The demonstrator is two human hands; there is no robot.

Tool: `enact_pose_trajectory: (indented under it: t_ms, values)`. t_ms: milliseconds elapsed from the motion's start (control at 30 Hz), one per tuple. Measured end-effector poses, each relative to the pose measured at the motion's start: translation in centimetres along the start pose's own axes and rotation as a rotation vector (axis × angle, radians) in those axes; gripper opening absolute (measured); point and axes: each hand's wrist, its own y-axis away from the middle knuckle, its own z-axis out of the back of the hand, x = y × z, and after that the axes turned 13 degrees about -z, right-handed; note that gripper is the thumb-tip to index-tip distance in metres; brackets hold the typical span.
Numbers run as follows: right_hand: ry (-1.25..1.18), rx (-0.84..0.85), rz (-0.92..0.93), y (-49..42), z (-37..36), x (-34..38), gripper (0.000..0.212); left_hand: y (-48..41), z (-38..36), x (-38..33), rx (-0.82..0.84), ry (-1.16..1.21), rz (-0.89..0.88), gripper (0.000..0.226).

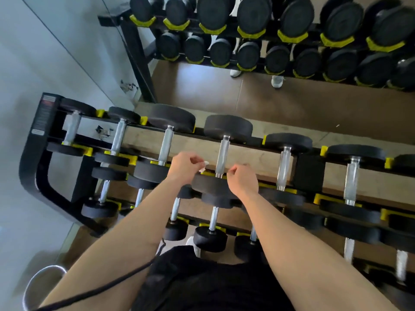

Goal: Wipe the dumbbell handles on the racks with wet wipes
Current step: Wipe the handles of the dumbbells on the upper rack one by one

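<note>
A black rack (pixel 33 153) with yellow cradles holds rows of black dumbbells with silver handles. My left hand (pixel 184 166) has curled fingers that pinch a small white wet wipe (pixel 203 166) just left of one top-row dumbbell handle (pixel 222 156). On the other side of that handle, above the dumbbell's near black head (pixel 211 184), my right hand (pixel 243 180) hovers with its fingers curled. Whether it holds anything I cannot tell. Neither hand touches the handle.
A mirror wall behind the rack shows the reflected dumbbells (pixel 253 16) and two white shoes (pixel 277 81). A lower row of dumbbells (pixel 211 239) lies nearer my body. A metal bin rim (pixel 42 279) sits at lower left. A black cable (pixel 101 288) crosses my left forearm.
</note>
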Motion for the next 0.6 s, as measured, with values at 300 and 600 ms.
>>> enact_pose_trajectory:
  t_ms: [300,600]
  values:
    - [-0.263,-0.210,-0.383,-1.6,-4.0,2.9,0.020,-8.2,-2.3,2.0,0.059,0.132,-0.082,0.003]
    - [-0.315,-0.358,-0.349,-1.8,-4.9,2.6,0.013,-10.0,-6.1,2.5,-0.050,0.097,-0.222,0.019]
